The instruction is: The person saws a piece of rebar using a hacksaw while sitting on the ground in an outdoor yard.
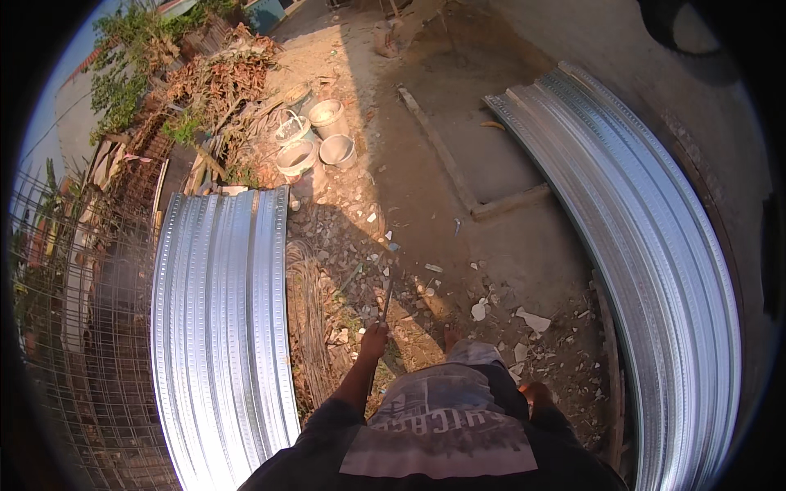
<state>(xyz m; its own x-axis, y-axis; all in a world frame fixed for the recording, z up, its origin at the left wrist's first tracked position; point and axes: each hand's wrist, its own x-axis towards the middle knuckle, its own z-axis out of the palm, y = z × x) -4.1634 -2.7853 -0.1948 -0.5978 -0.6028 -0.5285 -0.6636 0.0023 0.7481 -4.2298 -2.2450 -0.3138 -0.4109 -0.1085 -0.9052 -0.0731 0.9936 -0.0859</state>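
Observation:
My left hand (375, 338) is closed round a thin dark rod (387, 299), held out in front of my left side. Its upper end points away from me over the rubble; the lower part runs down past my forearm. I cannot make out what kind of rod it is. My right hand (536, 394) hangs low beside my right hip, partly hidden by my body and sleeve. Its fingers do not show well enough to tell whether anything is in them. Broken white pieces (534, 320) lie on the ground near it.
Ribbed shiny metal sheets (225, 319) lie to my left, and a longer stack of sheets (655, 270) to my right. Several buckets (296, 157) stand ahead. Wire mesh (90, 344) is at far left. A low concrete kerb (438, 151) edges a patch of ground.

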